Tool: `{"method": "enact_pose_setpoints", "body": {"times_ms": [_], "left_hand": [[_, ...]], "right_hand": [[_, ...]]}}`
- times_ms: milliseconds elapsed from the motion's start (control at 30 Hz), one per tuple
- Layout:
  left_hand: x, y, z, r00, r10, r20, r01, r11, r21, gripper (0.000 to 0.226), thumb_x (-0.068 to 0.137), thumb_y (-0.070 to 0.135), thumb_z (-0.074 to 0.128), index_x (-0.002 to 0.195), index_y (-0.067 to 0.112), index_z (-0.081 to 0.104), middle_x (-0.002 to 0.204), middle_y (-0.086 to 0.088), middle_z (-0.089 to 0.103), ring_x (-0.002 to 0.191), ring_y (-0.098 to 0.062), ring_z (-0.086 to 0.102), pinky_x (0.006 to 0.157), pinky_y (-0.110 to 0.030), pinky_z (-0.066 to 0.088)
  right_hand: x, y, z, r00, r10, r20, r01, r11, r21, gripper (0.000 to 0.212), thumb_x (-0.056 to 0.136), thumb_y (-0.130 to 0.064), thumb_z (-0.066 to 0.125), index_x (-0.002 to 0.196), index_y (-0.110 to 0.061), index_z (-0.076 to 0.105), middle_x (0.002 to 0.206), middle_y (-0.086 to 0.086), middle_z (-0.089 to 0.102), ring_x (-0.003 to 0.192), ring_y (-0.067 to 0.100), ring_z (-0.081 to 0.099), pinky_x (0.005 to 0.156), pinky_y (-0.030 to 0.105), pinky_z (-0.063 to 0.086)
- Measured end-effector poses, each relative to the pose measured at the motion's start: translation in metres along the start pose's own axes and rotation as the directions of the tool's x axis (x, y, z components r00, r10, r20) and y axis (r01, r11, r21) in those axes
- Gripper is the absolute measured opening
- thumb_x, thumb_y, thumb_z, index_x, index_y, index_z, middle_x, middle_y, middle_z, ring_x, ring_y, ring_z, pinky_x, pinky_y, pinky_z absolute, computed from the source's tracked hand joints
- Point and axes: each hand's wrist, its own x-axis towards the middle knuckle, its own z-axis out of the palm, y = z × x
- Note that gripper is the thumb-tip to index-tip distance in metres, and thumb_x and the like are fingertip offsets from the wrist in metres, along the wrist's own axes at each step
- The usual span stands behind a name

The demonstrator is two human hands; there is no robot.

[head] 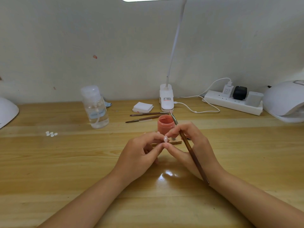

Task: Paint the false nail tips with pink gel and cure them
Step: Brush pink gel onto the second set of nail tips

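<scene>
Currently the desk carries, largest first: a curing lamp at the back right corner, cut off by the frame edge; a bottle toward the back left; the gel jar open at mid-desk. Left hand pinches one nail tip just in front of the jar; right hand touches the tip and grips the brush, bristles up — near the jar rim. Risks: bristles could smear gel on the jar, or wet gel on the fingers; the tip could slip. Spare tips lie near the left edge. Whether the held tip is coated — cannot tell.
</scene>
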Motion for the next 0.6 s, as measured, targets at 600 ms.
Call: {"method": "enact_pose_setpoints", "body": {"times_ms": [600], "left_hand": [[0.002, 0.0046, -0.0023, 0.974, 0.032, -0.223, 0.023, 0.97, 0.241, 0.047, 0.072, 0.015, 0.06, 0.111, 0.039, 0.047, 0.101, 0.017, 0.056, 0.09, 0.003, 0.051, 0.078, -0.003, 0.033]], "right_hand": [[-0.0012, 0.0018, -0.0023, 0.994, 0.089, -0.06, -0.083, 0.992, 0.095, 0.035, 0.07, -0.004, 0.078, 0.082, -0.024, 0.053, 0.079, -0.01, 0.064, 0.078, 0.005, 0.06, 0.071, 0.021, 0.046]]}}
